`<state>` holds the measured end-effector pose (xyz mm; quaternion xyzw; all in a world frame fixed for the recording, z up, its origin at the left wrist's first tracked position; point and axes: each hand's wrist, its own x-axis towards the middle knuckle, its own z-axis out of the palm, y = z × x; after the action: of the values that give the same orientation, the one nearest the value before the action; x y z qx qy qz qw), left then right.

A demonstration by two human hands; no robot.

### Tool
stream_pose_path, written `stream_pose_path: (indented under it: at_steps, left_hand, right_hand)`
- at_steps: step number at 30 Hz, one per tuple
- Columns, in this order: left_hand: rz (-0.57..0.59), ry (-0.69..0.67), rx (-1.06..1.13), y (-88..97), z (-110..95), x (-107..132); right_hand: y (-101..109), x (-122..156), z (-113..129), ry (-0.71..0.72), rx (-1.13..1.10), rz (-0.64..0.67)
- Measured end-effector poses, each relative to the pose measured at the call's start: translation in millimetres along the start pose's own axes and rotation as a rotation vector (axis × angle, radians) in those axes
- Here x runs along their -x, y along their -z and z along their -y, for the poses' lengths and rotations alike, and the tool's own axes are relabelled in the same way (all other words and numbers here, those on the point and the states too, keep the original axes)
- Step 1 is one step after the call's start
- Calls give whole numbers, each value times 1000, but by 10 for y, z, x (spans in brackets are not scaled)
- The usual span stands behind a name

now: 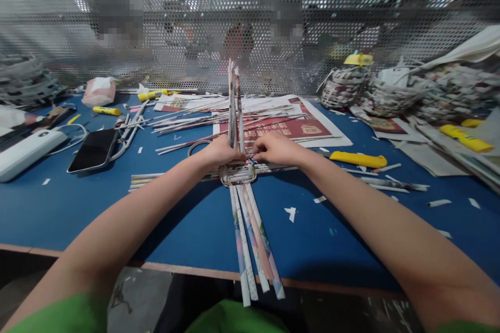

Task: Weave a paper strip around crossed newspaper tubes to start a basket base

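Observation:
A cross-shaped weave of rolled newspaper tubes [237,173] lies in front of me, with a small woven square at its middle. Several of its tubes [255,239] run toward me past the table edge, others point sideways, and a far bundle [233,106] stands raised. My left hand [222,152] is closed at the far left corner of the square, its fingers around the foot of the raised tubes. Opposite it, my right hand [275,148] pinches a thin paper tube at the far right corner. The fingertips of both hands nearly meet there.
Loose paper tubes [187,122] and a red-and-white newspaper [320,127] lie behind my hands. A yellow utility knife [358,159] rests at right. At left are a phone [94,151] and a white power bank [33,153]. Woven baskets [344,88] stand along the perforated metal screen [250,26].

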<state>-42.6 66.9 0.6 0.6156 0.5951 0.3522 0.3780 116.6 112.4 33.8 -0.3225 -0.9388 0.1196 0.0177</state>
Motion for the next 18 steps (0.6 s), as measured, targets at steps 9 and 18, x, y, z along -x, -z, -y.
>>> stream_pose_path:
  at_steps: [9, 18]
  left_hand:
    - [-15, 28, 78, -11, 13, -14]
    - [34, 88, 238, -8, -7, -26]
  right_hand:
    - [-62, -20, -47, 1, 11, -54]
    - [120, 31, -286, -33, -113, 151]
